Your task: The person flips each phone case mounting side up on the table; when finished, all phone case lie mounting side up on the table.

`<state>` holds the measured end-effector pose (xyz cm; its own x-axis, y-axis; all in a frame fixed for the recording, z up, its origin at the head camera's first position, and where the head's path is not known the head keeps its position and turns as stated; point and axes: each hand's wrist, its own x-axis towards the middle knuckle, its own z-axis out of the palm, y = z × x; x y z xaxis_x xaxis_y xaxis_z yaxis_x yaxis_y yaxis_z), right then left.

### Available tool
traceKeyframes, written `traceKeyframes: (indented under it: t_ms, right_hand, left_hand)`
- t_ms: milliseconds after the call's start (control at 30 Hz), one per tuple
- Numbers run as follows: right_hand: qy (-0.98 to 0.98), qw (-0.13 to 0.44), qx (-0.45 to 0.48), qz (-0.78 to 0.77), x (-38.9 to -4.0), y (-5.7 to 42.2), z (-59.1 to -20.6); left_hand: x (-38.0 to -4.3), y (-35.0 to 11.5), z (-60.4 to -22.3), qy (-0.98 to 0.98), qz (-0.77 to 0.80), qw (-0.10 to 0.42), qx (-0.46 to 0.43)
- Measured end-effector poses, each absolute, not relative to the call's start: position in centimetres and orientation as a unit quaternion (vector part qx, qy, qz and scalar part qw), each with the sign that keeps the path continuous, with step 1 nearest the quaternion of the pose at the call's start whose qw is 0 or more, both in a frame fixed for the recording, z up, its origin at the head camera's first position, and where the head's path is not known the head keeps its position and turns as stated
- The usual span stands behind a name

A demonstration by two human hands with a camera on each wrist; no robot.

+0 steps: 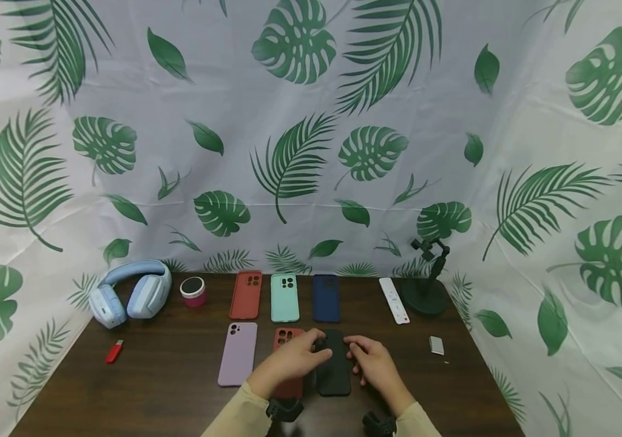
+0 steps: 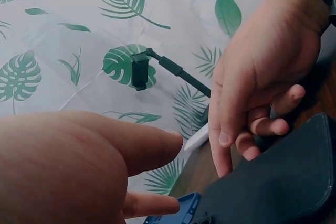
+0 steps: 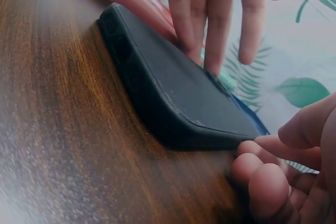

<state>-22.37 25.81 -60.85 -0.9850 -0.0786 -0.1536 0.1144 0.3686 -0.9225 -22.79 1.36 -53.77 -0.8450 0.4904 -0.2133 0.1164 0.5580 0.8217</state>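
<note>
- Black phone case (image 1: 335, 377): smooth, rounded-corner rectangle on the wood-grained table (image 1: 169, 370), lower centre of the head frame.
- Left hand (image 1: 298, 353): fingers fairly straight at its left edge, gripping nothing.
- Right hand (image 1: 374, 363): relaxed, gripping nothing, index fingertip by its right edge.

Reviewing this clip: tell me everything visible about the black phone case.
The black phone case looks smooth and matte, with rounded corners and a camera area at its far left corner, partly hidden by the left hand. It lies flat, back up, on the brown table, right of a red case. Fingers of that hand and the right hand appear to touch its edges.
</note>
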Motion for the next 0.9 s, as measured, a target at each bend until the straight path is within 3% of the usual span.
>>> traceKeyframes:
  t_ms: [433, 900]
  right_hand:
    - [0.827, 0.071, 0.015, -0.558, -22.58, 25.83, -60.33]
    - [0.813, 0.063, -0.053, -0.577, -22.54, 26.00, -61.12]
  left_hand:
    - [-23.16, 1.70, -53.66, 0.872, 0.404, 0.204, 0.190]
    - [-22.79, 2.01, -53.81, 0.897, 0.354, 0.194, 0.180]
